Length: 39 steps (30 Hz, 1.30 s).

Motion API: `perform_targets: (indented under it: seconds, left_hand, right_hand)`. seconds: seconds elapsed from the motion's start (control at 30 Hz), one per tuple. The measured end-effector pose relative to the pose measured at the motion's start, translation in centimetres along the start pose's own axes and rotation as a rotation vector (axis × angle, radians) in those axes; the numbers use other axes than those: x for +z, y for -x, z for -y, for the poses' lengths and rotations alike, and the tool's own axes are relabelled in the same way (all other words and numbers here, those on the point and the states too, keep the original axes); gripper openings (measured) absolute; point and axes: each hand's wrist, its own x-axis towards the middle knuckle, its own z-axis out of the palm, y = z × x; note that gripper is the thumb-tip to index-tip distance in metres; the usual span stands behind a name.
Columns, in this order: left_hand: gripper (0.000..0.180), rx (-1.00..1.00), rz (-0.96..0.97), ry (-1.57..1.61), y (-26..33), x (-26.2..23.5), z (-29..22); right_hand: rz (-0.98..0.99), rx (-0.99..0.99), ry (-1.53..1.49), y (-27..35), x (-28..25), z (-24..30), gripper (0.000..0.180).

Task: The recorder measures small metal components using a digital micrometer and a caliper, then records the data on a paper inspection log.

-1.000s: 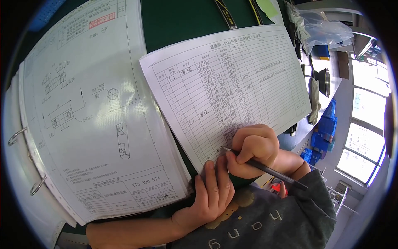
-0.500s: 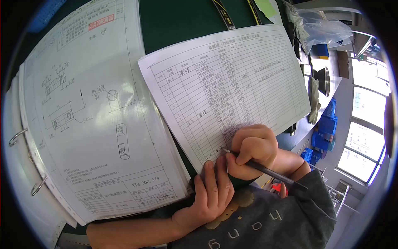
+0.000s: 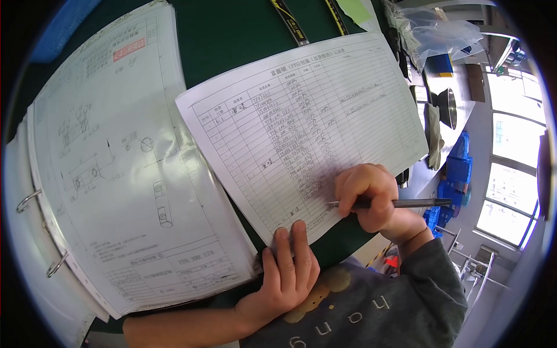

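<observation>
A white ruled record sheet with handwritten entries lies tilted on a dark green table. My right hand is shut on a dark pen whose tip rests on the sheet's lower rows. Flat on the sheet's near edge lies my left hand, fingers together, pinning the paper down. To the left an open ring binder shows a technical drawing in a plastic sleeve.
Two black and yellow straps lie at the table's far edge. Clear plastic bags, a dark round bowl and blue crates are on the right, beside bright windows.
The view has shifted slightly. My right hand with the pen stays on the lower rows and my left hand keeps pressing the sheet.
</observation>
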Motion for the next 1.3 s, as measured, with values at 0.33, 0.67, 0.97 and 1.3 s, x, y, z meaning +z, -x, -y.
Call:
perform_targets:
  seconds: [0.33, 0.67, 0.97, 1.3]
  left_hand:
    - [0.010, -0.024, 0.017, 0.031, -0.5, -0.3, 0.1]
    - [0.011, 0.000, 0.022, 0.008, -0.2, -0.1, 0.1]
    - [0.011, -0.018, 0.026, 0.026, -0.2, -0.2, 0.2]
    - [0.021, -0.071, 0.027, -0.003, -0.2, -0.1, -0.5]
  right_hand:
    - [0.011, -0.061, 0.218, -0.9, 0.9, 0.1, 0.027]
    - [0.009, -0.105, 0.223, -1.1, 1.1, -0.1, 0.028]
    - [0.032, -0.073, 0.244, -1.3, 1.3, 0.1, 0.029]
    - [0.036, -0.014, 0.299, -1.3, 0.9, 1.1, 0.030]
